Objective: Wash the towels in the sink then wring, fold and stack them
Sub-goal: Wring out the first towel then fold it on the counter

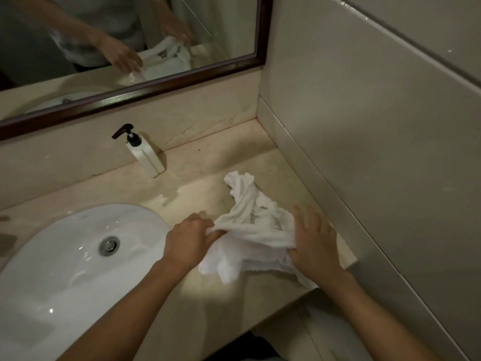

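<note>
A crumpled white towel [250, 220] lies on the beige stone counter [203, 178], to the right of the white oval sink [65, 256]. My left hand [187, 243] pinches the towel's left edge and lifts a fold of it. My right hand [315, 241] grips its right side, fingers spread over the cloth. One twisted end of the towel reaches toward the back of the counter. Part of the towel hangs near the counter's front edge. The sink bowl holds no towel and its drain [109, 245] is visible.
A white soap dispenser [145, 155] with a black pump stands against the backsplash behind the sink. A dark-framed mirror [130, 92] hangs above. A tiled wall [364, 126] bounds the counter on the right. The counter's front edge runs just below my hands.
</note>
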`<state>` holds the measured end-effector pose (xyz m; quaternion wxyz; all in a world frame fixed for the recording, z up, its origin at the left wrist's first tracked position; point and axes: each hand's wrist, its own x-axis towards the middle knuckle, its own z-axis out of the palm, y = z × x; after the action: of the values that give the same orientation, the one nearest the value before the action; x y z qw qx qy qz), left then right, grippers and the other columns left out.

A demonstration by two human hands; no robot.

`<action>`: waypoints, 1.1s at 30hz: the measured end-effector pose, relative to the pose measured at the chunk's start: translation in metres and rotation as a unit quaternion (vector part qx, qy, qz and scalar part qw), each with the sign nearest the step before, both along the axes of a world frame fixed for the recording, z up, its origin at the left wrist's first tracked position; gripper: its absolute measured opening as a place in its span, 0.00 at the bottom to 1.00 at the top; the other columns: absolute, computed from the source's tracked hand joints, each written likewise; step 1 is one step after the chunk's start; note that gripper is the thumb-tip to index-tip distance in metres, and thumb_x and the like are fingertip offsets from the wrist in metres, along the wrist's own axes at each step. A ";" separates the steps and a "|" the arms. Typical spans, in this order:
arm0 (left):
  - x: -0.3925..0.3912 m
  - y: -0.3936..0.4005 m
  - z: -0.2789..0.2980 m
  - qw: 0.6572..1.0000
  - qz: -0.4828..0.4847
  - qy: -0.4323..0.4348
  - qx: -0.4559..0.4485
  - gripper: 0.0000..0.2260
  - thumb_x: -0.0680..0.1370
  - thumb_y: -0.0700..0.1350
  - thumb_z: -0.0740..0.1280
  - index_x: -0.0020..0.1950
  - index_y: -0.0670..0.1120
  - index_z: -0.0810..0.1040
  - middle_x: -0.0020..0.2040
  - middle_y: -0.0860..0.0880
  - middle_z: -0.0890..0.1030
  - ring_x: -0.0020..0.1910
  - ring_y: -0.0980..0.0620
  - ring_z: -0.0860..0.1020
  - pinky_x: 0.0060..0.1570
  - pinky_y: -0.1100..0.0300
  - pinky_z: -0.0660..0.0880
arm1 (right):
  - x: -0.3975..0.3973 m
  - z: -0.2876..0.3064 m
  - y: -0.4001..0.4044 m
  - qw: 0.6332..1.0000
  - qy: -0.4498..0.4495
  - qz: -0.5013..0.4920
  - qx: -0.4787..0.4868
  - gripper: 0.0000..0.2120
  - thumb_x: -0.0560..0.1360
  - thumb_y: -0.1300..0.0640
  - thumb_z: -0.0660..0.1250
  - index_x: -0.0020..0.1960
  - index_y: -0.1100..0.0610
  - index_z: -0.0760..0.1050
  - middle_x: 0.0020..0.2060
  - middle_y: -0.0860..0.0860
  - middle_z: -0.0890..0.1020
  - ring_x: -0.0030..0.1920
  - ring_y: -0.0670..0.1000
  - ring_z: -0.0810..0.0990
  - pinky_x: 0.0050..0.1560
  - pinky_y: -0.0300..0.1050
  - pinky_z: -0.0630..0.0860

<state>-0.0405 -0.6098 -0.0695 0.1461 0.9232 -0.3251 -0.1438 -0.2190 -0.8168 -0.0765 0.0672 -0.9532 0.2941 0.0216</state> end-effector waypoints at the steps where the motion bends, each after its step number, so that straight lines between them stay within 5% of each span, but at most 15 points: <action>1: -0.001 -0.006 0.004 1.000 -0.004 -0.006 -0.029 0.29 0.71 0.73 0.50 0.40 0.51 0.78 0.35 0.54 0.71 0.35 0.50 0.75 0.32 0.58 0.69 | 0.005 0.001 0.006 0.997 -0.023 0.073 -0.005 0.44 0.67 0.41 0.72 0.76 0.56 0.61 0.72 0.63 0.67 0.71 0.67 0.68 0.67 0.64 0.67; 4: -0.005 -0.035 0.024 0.992 -0.037 0.078 -0.090 0.24 0.70 0.70 0.57 0.41 0.51 0.79 0.34 0.53 0.78 0.35 0.52 0.78 0.37 0.52 0.75 | 0.037 0.015 0.032 0.958 -0.108 0.201 0.174 0.38 0.73 0.39 0.66 0.77 0.54 0.62 0.72 0.56 0.71 0.72 0.56 0.70 0.72 0.58 0.68; 6: 0.003 -0.048 0.036 0.963 -0.060 0.232 -0.120 0.15 0.73 0.64 0.67 0.46 0.53 0.82 0.40 0.54 0.83 0.40 0.54 0.81 0.44 0.54 0.78 | 0.064 0.027 0.039 0.903 -0.107 0.104 0.402 0.29 0.75 0.48 0.71 0.73 0.54 0.68 0.64 0.51 0.78 0.64 0.49 0.76 0.67 0.48 0.73; 9: 0.028 -0.056 0.044 0.912 0.008 0.359 -0.197 0.11 0.77 0.54 0.69 0.50 0.47 0.82 0.43 0.51 0.83 0.41 0.52 0.80 0.42 0.57 0.75 | 0.082 0.022 0.024 0.877 -0.100 0.002 0.469 0.17 0.78 0.55 0.70 0.63 0.59 0.76 0.54 0.55 0.82 0.55 0.55 0.81 0.59 0.50 0.77; 11: 0.044 -0.073 0.034 0.926 0.093 0.280 -0.235 0.11 0.78 0.53 0.68 0.51 0.46 0.82 0.44 0.51 0.82 0.41 0.52 0.79 0.40 0.60 0.73 | 0.078 0.020 0.015 0.861 -0.109 -0.024 0.496 0.15 0.79 0.52 0.68 0.61 0.60 0.78 0.54 0.56 0.83 0.55 0.57 0.82 0.60 0.55 0.78; 13: 0.051 -0.101 0.018 0.962 0.085 0.187 -0.178 0.14 0.76 0.55 0.70 0.54 0.47 0.81 0.47 0.51 0.81 0.44 0.52 0.79 0.42 0.60 0.75 | 0.074 0.019 0.015 0.837 -0.124 -0.035 0.531 0.13 0.80 0.51 0.66 0.58 0.59 0.78 0.52 0.57 0.84 0.53 0.58 0.82 0.58 0.55 0.78; 17: 0.052 -0.147 -0.010 0.986 0.031 0.158 -0.044 0.17 0.73 0.60 0.72 0.52 0.49 0.79 0.47 0.53 0.79 0.47 0.52 0.78 0.46 0.59 0.73 | 0.072 0.015 0.020 0.860 -0.113 -0.008 0.497 0.14 0.82 0.49 0.62 0.60 0.58 0.77 0.52 0.53 0.81 0.53 0.54 0.79 0.57 0.49 0.75; 20: 0.057 -0.157 -0.023 0.996 0.007 0.061 0.057 0.13 0.77 0.54 0.67 0.56 0.48 0.77 0.52 0.48 0.80 0.50 0.47 0.79 0.47 0.55 0.76 | 0.071 0.015 0.023 0.850 -0.121 -0.022 0.512 0.11 0.82 0.50 0.63 0.57 0.55 0.78 0.46 0.46 0.80 0.47 0.45 0.77 0.51 0.42 0.73; 22: 0.064 -0.157 -0.024 0.995 0.035 0.091 0.001 0.14 0.79 0.48 0.63 0.62 0.44 0.75 0.56 0.43 0.80 0.54 0.42 0.78 0.51 0.53 0.76 | 0.070 0.014 0.019 0.846 -0.131 -0.044 0.515 0.10 0.82 0.50 0.63 0.56 0.55 0.78 0.44 0.45 0.79 0.45 0.45 0.76 0.52 0.44 0.74; 24: 0.070 -0.148 -0.018 0.960 0.132 0.195 -0.151 0.11 0.79 0.44 0.63 0.60 0.41 0.74 0.55 0.41 0.78 0.51 0.43 0.78 0.46 0.55 0.75 | 0.071 0.013 0.015 0.850 -0.156 -0.056 0.501 0.09 0.82 0.51 0.63 0.57 0.54 0.78 0.46 0.45 0.79 0.46 0.44 0.77 0.53 0.44 0.75; 26: 0.078 -0.132 -0.012 0.875 0.240 0.310 -0.285 0.10 0.75 0.39 0.64 0.55 0.40 0.73 0.50 0.41 0.77 0.45 0.45 0.77 0.38 0.58 0.74 | 0.076 0.015 0.011 0.830 -0.196 -0.068 0.518 0.08 0.82 0.53 0.63 0.58 0.53 0.78 0.50 0.46 0.81 0.51 0.44 0.80 0.56 0.44 0.76; 29: 0.089 -0.108 -0.005 0.746 0.268 0.488 -0.365 0.20 0.66 0.38 0.66 0.58 0.35 0.75 0.53 0.35 0.79 0.48 0.38 0.80 0.45 0.50 0.77 | 0.093 0.027 0.006 0.797 -0.213 -0.058 0.562 0.08 0.81 0.58 0.63 0.54 0.52 0.81 0.46 0.50 0.83 0.49 0.46 0.81 0.53 0.45 0.77; 33: 0.096 -0.090 0.009 0.726 0.199 0.559 -0.347 0.12 0.77 0.43 0.67 0.58 0.38 0.79 0.54 0.36 0.81 0.53 0.38 0.79 0.54 0.47 0.74 | 0.119 0.052 0.004 0.750 -0.210 -0.005 0.627 0.19 0.80 0.67 0.61 0.62 0.49 0.79 0.57 0.42 0.83 0.60 0.44 0.80 0.59 0.43 0.78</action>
<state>0.0555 -0.6997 -0.0606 0.6369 0.6042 -0.0205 -0.4784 -0.1000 -0.8130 -0.0248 0.7103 -0.6757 0.1972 0.0001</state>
